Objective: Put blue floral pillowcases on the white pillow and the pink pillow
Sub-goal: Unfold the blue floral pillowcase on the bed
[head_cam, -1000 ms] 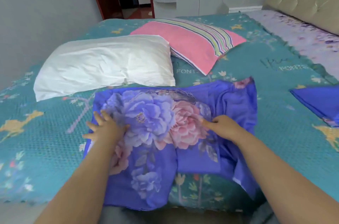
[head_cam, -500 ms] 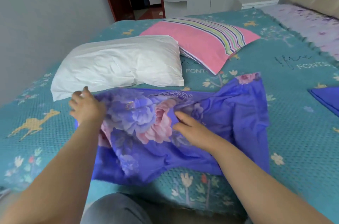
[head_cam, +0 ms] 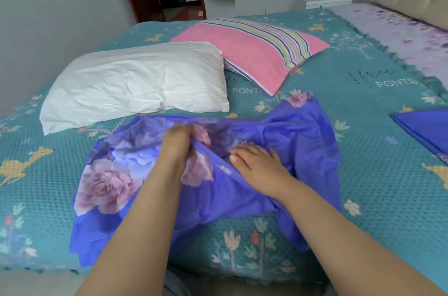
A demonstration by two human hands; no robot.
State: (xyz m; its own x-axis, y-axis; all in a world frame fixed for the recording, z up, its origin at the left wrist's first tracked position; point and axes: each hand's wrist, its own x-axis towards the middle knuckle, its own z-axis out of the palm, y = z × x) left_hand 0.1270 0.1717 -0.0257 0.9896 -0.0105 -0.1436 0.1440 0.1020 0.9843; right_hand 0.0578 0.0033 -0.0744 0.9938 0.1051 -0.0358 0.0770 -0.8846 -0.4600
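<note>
Open teal bedspread (head_cam: 378, 160) right of the rumpled pillowcase (head_cam: 303, 140); white pillow (head_cam: 135, 87) blocking just behind.

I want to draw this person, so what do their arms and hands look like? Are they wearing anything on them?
Both forearms are bare as far as the picture shows: no sleeves, gloves or watch in view. The left hand and right hand show no rings or bracelets that I can see. The right hand's fingernails look short and plain.
</note>
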